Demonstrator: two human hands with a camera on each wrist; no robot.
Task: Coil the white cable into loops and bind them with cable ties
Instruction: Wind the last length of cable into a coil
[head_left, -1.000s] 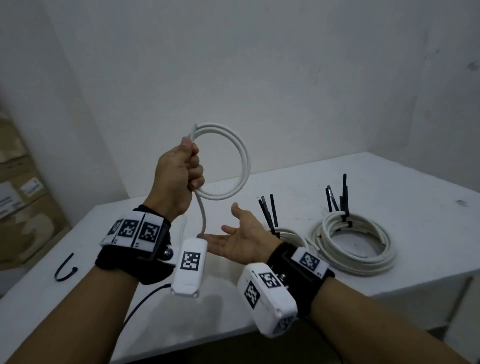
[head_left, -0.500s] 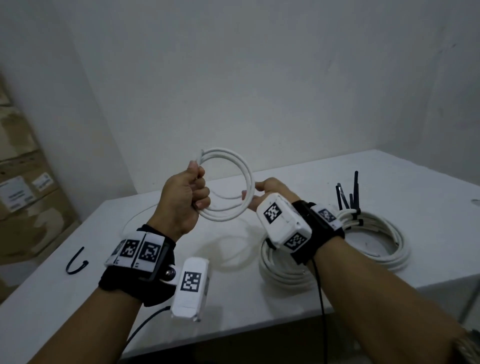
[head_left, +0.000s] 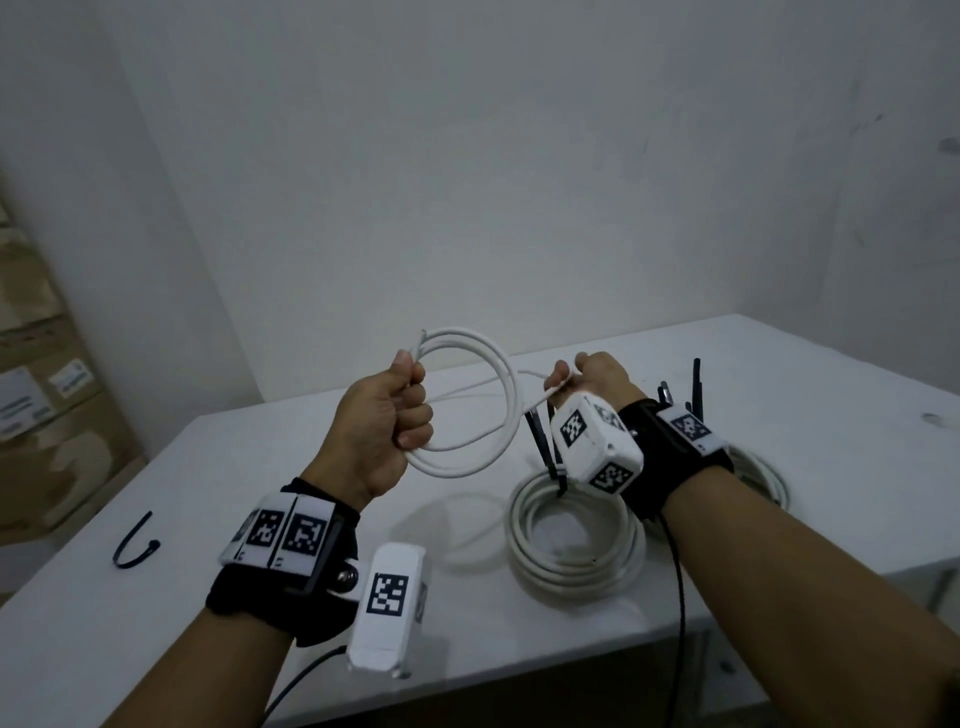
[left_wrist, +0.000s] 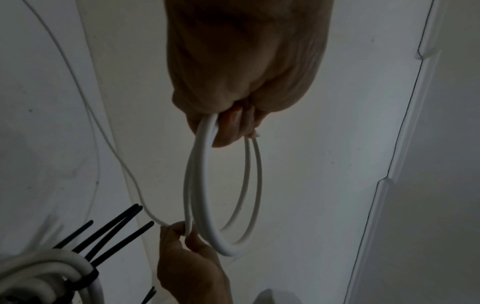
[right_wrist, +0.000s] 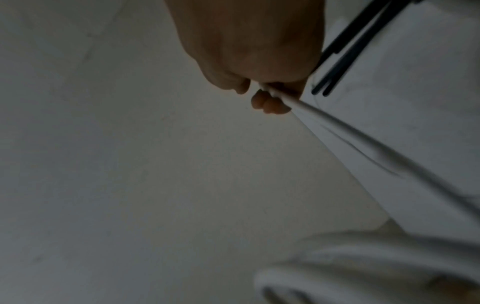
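Spanning both hands' grip, white cable (head_left: 488, 410)

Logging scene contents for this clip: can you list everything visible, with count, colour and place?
white cable: one, white, looped in the air between both hands
bound coils: two, white with black ties, on the table's right part
loose cable tie: one, black, table's left part
table: one, white
cardboard boxes: brown, far left, count unclear
wrist cameras: two, white
left hand: grips the loops
right hand: pinches the cable's running length
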